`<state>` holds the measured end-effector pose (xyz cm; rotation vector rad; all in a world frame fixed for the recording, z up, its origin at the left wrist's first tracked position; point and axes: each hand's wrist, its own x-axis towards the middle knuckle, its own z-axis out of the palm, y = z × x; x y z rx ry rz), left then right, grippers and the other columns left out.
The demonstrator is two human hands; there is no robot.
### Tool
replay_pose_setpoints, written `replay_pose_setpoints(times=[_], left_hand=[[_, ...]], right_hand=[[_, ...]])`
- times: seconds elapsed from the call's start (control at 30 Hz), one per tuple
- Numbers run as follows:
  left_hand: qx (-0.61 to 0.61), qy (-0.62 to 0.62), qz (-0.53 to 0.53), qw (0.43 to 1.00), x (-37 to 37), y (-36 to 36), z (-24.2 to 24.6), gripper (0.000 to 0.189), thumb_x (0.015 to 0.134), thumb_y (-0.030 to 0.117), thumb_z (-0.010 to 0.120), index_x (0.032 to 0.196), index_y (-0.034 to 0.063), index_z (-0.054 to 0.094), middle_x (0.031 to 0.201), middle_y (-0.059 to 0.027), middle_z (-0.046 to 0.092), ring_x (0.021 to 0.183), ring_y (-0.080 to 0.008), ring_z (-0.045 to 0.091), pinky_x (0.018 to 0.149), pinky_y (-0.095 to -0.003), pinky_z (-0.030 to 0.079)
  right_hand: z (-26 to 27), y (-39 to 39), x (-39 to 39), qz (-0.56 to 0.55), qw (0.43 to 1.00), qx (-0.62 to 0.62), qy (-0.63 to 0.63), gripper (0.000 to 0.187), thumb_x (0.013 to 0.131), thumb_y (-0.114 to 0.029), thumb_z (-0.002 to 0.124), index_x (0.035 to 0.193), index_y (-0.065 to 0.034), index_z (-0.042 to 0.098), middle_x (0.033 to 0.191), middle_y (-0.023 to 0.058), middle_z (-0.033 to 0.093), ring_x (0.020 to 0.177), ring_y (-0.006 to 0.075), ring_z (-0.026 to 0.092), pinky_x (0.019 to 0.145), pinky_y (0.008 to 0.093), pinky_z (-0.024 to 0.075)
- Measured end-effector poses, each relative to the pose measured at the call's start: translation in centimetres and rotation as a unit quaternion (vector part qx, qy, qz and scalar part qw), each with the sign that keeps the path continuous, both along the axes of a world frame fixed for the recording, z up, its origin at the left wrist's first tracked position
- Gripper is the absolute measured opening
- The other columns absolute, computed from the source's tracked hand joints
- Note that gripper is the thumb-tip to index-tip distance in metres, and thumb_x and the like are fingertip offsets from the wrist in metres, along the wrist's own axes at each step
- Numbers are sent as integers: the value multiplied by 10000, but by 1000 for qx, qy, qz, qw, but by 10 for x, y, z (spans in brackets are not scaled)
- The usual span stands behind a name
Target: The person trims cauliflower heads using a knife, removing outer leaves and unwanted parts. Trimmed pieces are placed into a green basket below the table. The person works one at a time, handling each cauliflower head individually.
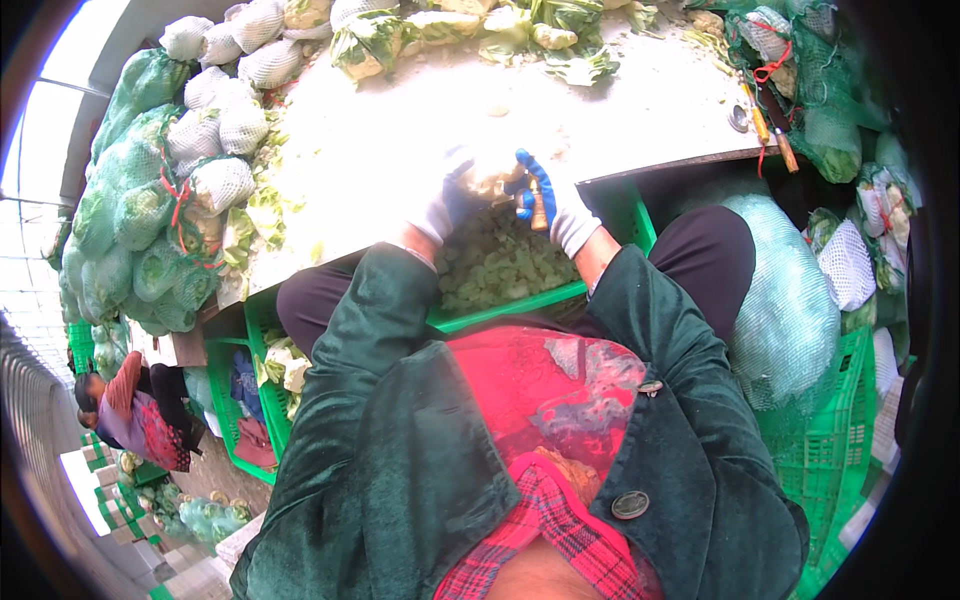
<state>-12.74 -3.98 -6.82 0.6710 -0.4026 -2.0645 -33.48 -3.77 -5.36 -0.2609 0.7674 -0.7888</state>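
Note:
A pale cauliflower head [486, 178] is held at the near edge of the white table [420, 120], where glare washes out part of it. My left hand [444, 199], in a white and blue work glove, grips its left side. On the other side my right hand [553, 196], gloved alike, is closed around the light wooden handle [538, 206] of a tool, probably a knife; its blade cannot be made out. Below both hands, a green plastic crate [510, 306] between my knees holds many small cauliflower pieces [499, 259].
Green mesh bags of cauliflower [139, 217] and foam-netted heads [217, 127] are heaped at left. Trimmed leaves [577, 64] lie along the far side. Wooden-handled tools [785, 152] overhang the right edge. A large mesh sack [780, 292] stands at right. Another person [142, 409] sits at far left.

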Motion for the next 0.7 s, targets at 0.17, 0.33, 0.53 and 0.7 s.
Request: replay_pose_setpoints(times=[0.17, 0.33, 0.53, 0.7], left_hand=[[-292, -197, -24, 935, -2, 35, 43, 341, 1053, 165, 446, 1324, -18, 543, 1239, -113, 638, 1113, -220, 627, 964, -343, 545], [-184, -216, 84, 955, -3, 47, 59, 315, 1020, 166, 533, 1281, 1, 592, 1221, -101, 649, 1068, -206, 632, 942, -338, 544], [-124, -116, 137, 976, -4, 47, 34, 297, 990, 156, 595, 1259, 30, 608, 1169, -91, 653, 1012, -197, 645, 906, -342, 554], [-78, -200, 168, 962, -3, 48, 27, 303, 962, 162, 635, 1231, 26, 623, 1139, -96, 663, 1002, -201, 652, 884, -339, 555]], right_hand=[[4, 0, 6, 3, 992, -53, 113, 409, 961, -459, 652, 1277, -200, 630, 994, 109, 659, 583, 140, 537, 475, 298, 474], [32, 8, -4, 65, 961, -122, 241, 558, 915, -434, 709, 1368, -133, 584, 1072, 137, 665, 739, 218, 614, 618, 392, 544], [70, 33, 3, 39, 691, -544, 475, 724, 884, -369, 745, 1467, -37, 473, 1222, 203, 649, 1118, 332, 614, 993, 425, 479], [83, 35, 2, 122, 847, -375, 358, 409, 894, -301, 768, 1168, -28, 636, 910, 60, 677, 732, 153, 623, 646, 304, 529]])
